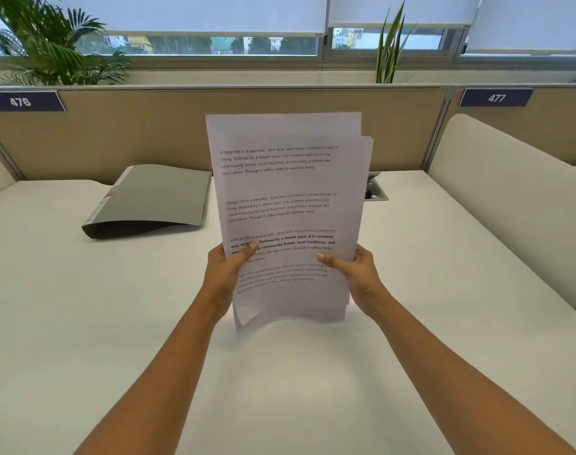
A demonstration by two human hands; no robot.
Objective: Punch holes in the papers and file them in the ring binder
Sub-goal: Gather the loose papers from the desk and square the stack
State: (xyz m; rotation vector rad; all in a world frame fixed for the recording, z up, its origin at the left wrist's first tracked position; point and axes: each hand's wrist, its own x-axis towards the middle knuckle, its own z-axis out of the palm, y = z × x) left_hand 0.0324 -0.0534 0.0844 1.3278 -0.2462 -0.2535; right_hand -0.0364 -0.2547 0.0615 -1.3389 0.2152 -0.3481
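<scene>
Forearms (pixel 155 372) reach over the white desk (pixel 83 323); a closed grey binder (pixel 155 198) lies far left. Papers (pixel 286 192) stand upright at mid-desk, an uneven stack, probably light, floppy and apt to slide apart. Left hand (pixel 222 274) and right hand (pixel 355 274) pinch its lower side edges, thumbs in front, a sensible hold.

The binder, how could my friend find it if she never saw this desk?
Start at the big white desk. Look at its far side, between the blue 476 sign and the held-up papers. The binder lies flat and closed there, grey-green, unlike the white papers.
</scene>
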